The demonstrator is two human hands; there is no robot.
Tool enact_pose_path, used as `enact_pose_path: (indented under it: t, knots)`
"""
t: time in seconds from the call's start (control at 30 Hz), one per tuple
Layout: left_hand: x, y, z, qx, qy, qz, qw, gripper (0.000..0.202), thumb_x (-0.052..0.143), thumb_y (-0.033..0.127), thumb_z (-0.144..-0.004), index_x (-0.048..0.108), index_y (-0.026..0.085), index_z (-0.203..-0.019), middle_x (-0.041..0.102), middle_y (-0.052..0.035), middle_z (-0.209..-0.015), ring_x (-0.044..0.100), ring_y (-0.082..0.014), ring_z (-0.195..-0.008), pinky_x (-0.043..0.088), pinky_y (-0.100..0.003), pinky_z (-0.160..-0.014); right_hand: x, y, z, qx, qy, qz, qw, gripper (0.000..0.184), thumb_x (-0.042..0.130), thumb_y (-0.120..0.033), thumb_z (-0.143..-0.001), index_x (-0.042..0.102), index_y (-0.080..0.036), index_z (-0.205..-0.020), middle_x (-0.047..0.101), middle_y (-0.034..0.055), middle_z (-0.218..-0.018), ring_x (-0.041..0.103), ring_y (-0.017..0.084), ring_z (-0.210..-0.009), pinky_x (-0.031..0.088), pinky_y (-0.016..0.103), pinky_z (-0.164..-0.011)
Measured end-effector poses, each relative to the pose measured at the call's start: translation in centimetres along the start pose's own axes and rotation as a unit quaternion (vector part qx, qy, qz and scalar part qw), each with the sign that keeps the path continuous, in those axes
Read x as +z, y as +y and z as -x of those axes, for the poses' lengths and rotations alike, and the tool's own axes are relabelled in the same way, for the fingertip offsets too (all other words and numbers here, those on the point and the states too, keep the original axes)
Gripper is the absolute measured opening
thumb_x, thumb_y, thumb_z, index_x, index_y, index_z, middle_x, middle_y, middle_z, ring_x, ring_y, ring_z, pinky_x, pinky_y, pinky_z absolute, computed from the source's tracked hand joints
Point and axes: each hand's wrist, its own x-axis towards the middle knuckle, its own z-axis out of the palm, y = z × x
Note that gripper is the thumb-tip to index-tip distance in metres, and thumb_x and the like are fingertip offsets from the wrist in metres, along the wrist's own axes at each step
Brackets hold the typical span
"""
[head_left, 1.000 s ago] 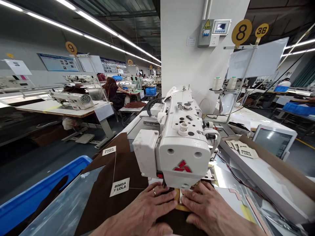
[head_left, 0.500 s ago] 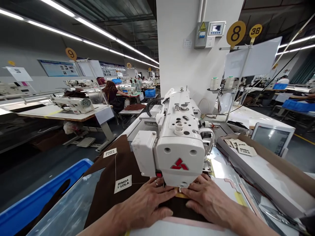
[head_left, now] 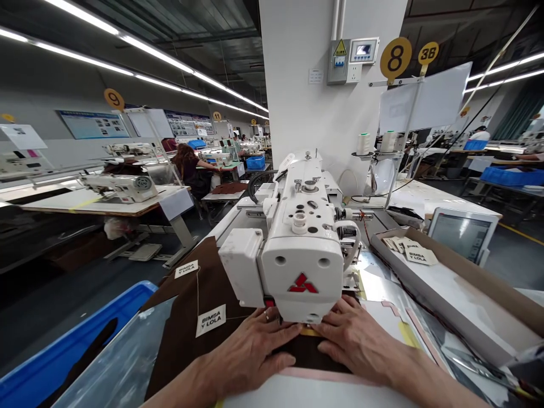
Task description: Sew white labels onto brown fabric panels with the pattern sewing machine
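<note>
A white sewing machine with a red emblem stands straight ahead of me. Dark brown fabric lies flat under it and spreads to the left. My left hand, a ring on one finger, rests flat on the fabric left of the machine head with its fingers spread. On the right side my right hand presses down too, fingers stretched out and tips partly hidden behind the head. Between the hands a yellow strip shows below the head. A white printed label and a farther label sit on the fabric, linked by thread.
To the right is an open cardboard box holding several printed labels, with a tablet-like screen behind. Metal scissors lie near the right edge. A blue bin stands lower left. Co-workers sit at machines farther back.
The whole view has shifted slightly, so the background and machine appear a little farther left. Both hands keep nearly the same place on the fabric.
</note>
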Motion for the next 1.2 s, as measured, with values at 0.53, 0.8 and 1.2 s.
enact_pose_path:
  t: [0.53, 0.8, 1.2]
  knots:
    - [1.7, -1.4, 2.0, 0.014, 0.038, -0.062, 0.997, 0.071, 0.069, 0.029, -0.101, 0.036, 0.035, -0.163, 0.052, 0.0004, -0.157, 0.048, -0.0302, -0.147, 0.036, -0.049, -0.126, 0.9, 1.0, 3.2, 0.008, 0.07, 0.066, 0.995, 0.04, 0.064, -0.035, -0.104, 0.062, -0.023, -0.142, 0.065, 0.001, -0.146, 0.061, 0.027, -0.121, 0.05, 0.044, -0.105]
    - [0.3, -1.4, 7.3, -0.022, 0.031, -0.082, 0.996, 0.059, 0.069, 0.026, -0.1, 0.05, 0.029, -0.156, 0.047, -0.0045, -0.161, 0.041, -0.0318, -0.151, 0.04, -0.052, -0.124, 2.2, -1.6, 2.5, -0.104, 0.085, 0.127, 0.983, 0.061, 0.077, -0.045, -0.094, 0.062, -0.014, -0.144, 0.064, 0.0059, -0.147, 0.069, 0.031, -0.115, 0.058, 0.046, -0.094]
    - [0.2, 0.2, 2.0, 0.03, 0.062, -0.059, 0.996, 0.033, 0.065, 0.029, -0.105, 0.064, 0.022, -0.137, 0.069, -0.0025, -0.138, 0.061, -0.0286, -0.131, 0.046, -0.045, -0.118, 2.6, -2.5, 1.0, -0.019, 0.021, 0.02, 0.999, 0.051, 0.073, -0.053, -0.096, 0.068, -0.022, -0.136, 0.071, 0.0011, -0.138, 0.065, 0.03, -0.121, 0.053, 0.049, -0.106]
